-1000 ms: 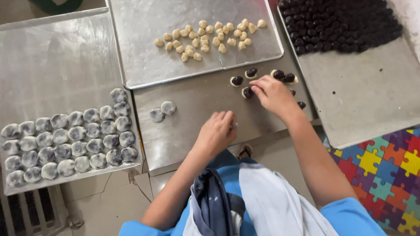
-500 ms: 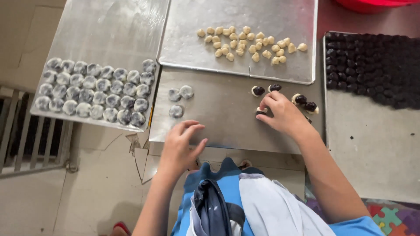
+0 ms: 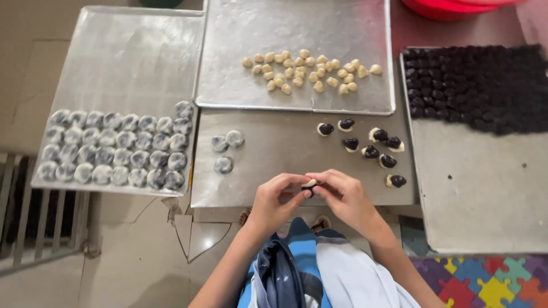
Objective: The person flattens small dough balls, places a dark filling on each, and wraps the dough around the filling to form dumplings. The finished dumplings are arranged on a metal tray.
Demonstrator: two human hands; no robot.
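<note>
The person's left hand [image 3: 274, 199] and right hand [image 3: 345, 197] meet over the near edge of the middle tray [image 3: 285, 188], fingertips pinched together on one small dough piece [image 3: 310, 184], pale with a dark patch. Thumbs and forefingers of both hands close on it from either side; the other fingers curl loosely.

On the middle tray, right of the hands and a little farther from the person, lie seven pale-and-dark pieces [image 3: 371, 149] in a loose cluster, each a light lump touching a dark one. To the left on the same tray sit three marbled grey balls [image 3: 224, 149], two side by side and one nearer the person.

Left of the middle tray, its edge touching, is a left tray [image 3: 131, 63] holding rows of marbled balls [image 3: 117, 151] packed tightly along its near side; its far part is bare metal. Beyond the middle tray lies a far tray [image 3: 297, 100] with a heap of small pale dough lumps [image 3: 311, 71]. Right of the middle tray stands a right tray [image 3: 485, 194] with dark balls [image 3: 476, 85] crowded at its far end. A red rim [image 3: 456, 7] shows past that tray, and a puzzle mat [image 3: 485, 282] lies on the floor near its close edge.
</note>
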